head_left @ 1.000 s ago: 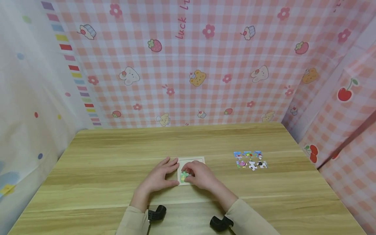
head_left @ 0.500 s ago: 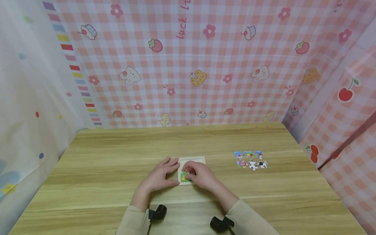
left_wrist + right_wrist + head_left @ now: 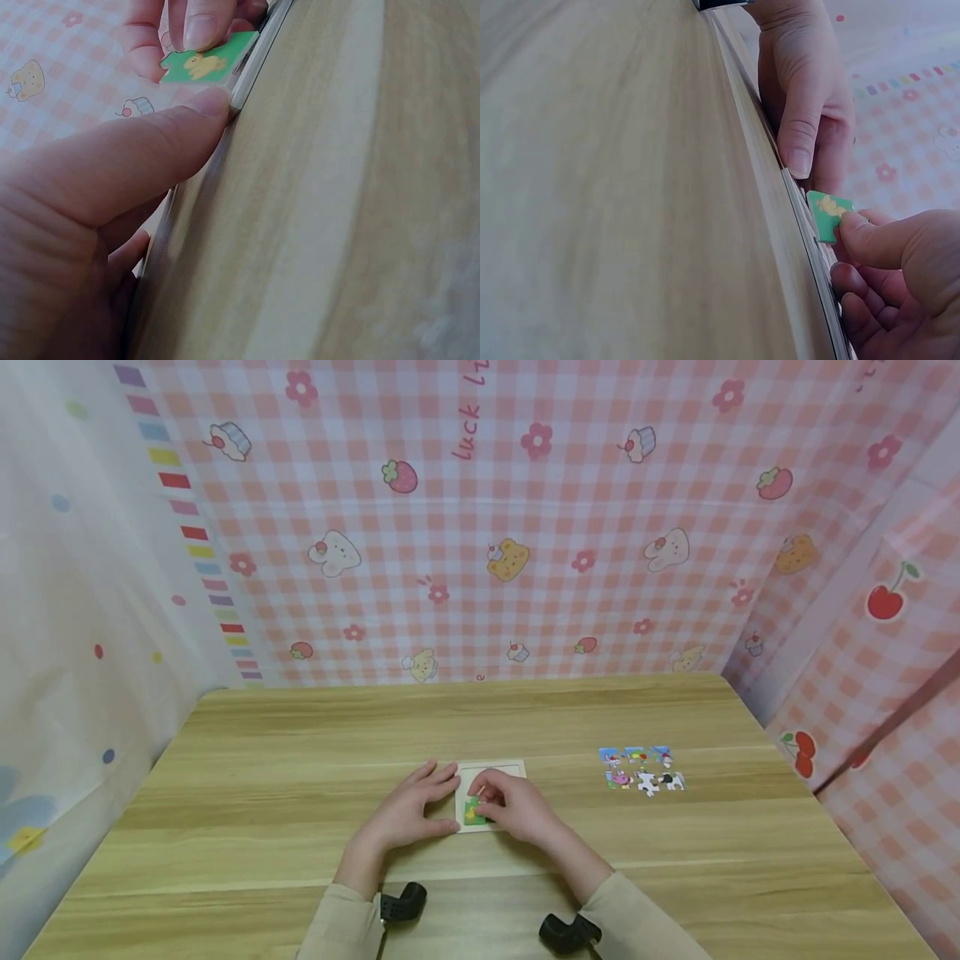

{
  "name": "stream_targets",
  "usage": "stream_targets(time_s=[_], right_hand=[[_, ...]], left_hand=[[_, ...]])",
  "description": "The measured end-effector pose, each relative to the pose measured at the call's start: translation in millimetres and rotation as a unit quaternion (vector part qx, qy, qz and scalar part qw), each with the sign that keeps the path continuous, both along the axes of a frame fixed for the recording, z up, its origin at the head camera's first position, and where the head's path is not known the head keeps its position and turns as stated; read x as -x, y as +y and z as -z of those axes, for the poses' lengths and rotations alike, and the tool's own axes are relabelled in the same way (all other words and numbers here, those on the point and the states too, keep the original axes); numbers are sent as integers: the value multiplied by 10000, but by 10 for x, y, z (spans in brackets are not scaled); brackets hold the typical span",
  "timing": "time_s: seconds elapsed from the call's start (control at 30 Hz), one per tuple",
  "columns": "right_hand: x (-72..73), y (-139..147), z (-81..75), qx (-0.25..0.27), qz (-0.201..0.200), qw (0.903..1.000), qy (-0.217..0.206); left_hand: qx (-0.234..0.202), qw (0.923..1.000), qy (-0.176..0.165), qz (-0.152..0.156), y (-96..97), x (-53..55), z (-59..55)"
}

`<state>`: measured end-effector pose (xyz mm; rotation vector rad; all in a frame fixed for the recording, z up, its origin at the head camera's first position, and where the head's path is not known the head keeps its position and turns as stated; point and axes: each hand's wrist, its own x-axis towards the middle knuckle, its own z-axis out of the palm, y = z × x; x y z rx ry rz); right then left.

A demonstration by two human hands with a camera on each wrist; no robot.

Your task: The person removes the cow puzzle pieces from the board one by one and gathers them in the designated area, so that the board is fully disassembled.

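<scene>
My right hand (image 3: pixel 517 806) pinches a green puzzle piece (image 3: pixel 472 812) with a yellow rabbit on it between thumb and fingers. That puzzle piece (image 3: pixel 214 66) is over the near left corner of a small pale puzzle tray (image 3: pixel 491 763). In the left wrist view it appears tilted, partly above the rim; whether its underside touches the tray floor I cannot tell. My left hand (image 3: pixel 405 810) lies along the tray's left side with fingers extended, the thumb (image 3: pixel 799 150) touching the near left corner. My right hand hides part of the tray's inside.
Several loose puzzle pieces (image 3: pixel 636 757) lie in two rows on the wooden table (image 3: pixel 300 727), right of the tray. A pink checked cloth (image 3: pixel 465 610) hangs behind the table, with more cloth at both sides. Black wrist devices (image 3: pixel 405 903) sit below each hand.
The green piece has shifted and tilted slightly in my right fingers, and its printed face shows less glare. My left hand keeps its place at the tray, and the loose pieces have not moved.
</scene>
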<state>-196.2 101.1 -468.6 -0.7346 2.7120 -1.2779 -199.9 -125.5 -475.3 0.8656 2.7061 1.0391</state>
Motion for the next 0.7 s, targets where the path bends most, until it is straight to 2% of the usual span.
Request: stream_targets(time_s=[0.37, 0.7], right_hand=[[-24, 195, -11, 462, -56, 9985, -281], [2, 669, -27, 549, 204, 9981, -182]], left_hand=[[40, 10000, -22, -26, 12, 14, 30], [57, 10000, -9, -14, 2, 28, 49]])
